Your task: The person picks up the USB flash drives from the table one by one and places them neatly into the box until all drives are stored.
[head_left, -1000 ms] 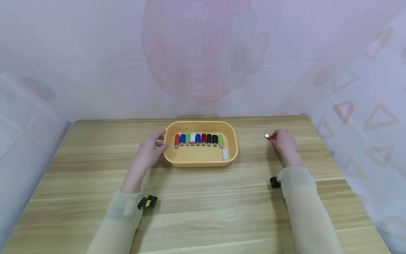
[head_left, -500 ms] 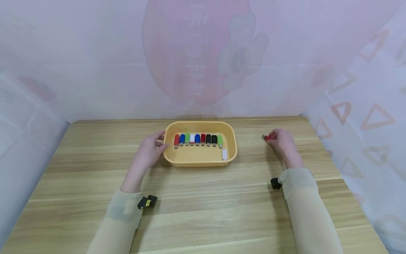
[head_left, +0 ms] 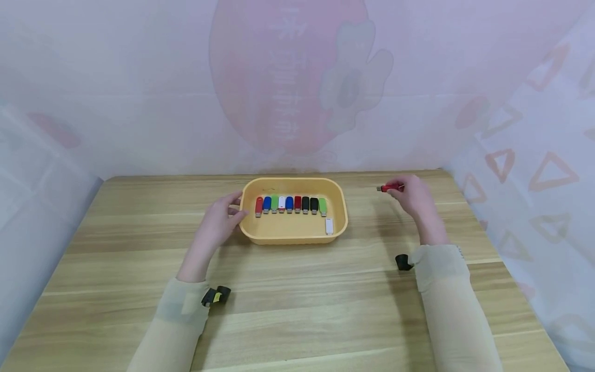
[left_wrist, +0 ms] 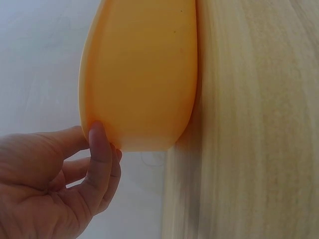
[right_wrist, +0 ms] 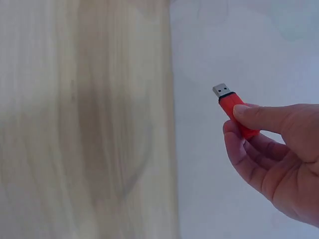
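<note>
A pale wooden table (head_left: pixel 297 305) is stretching out before a thin printed curtain (head_left: pixel 297 88). The yellow tray (head_left: pixel 294 235) is sitting mid-table near the back edge, leaving bare wood around it. The left hand (head_left: pixel 216 222) is gripping its left rim. The right hand (head_left: pixel 415 196), raised right of the tray, is pinching a red USB stick (head_left: pixel 389 188).

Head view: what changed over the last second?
The right hand, pinching the red USB stick, lifted it off the table and moved it slightly left, toward the tray. The left hand kept its hold on the yellow tray; the row of sticks and the white stick inside did not move.
</note>
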